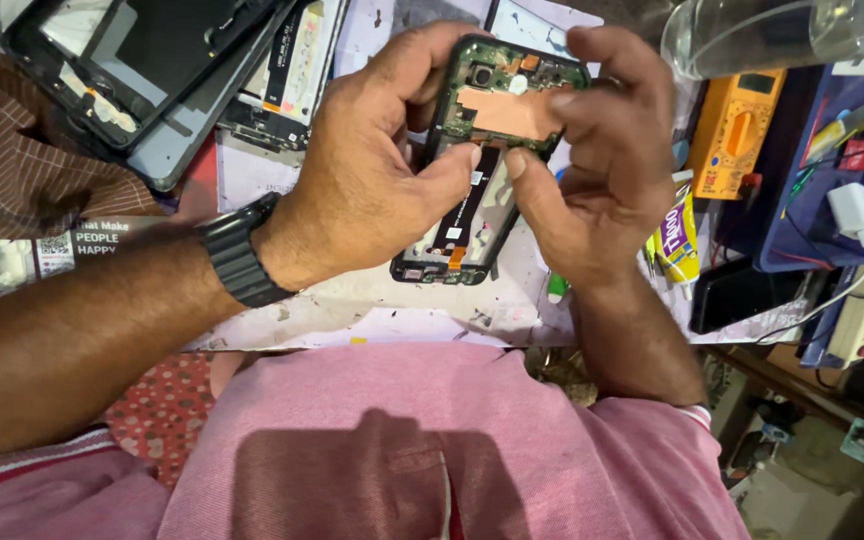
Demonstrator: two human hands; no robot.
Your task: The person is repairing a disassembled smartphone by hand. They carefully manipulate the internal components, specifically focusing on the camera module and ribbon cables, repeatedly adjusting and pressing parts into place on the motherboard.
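Pink shirt point(432, 440) nearest, filling the bottom. Above it both hands hold an opened phone point(477, 160) over the desk point(372, 320), back cover off, board and battery showing. Left hand point(372, 170), black watch point(237, 250) on the wrist, has fingers point(452, 165) clamped on the phone's left edge, thumb pressing on the battery. Right hand point(602, 160) is closed on the right edge near the top, thumb tip on the battery too. Phone's long axis runs near to far, tilted slightly; camera end points far, charging end near, inner side up. Probably light and stiff but fragile: bare board and thin flex parts, so best held by the frame edges. Left far: more stripped phones point(152, 70). Right: orange multimeter point(737, 125), glue tube point(677, 240), white charger point(857, 215), clear bottle point(772, 30).
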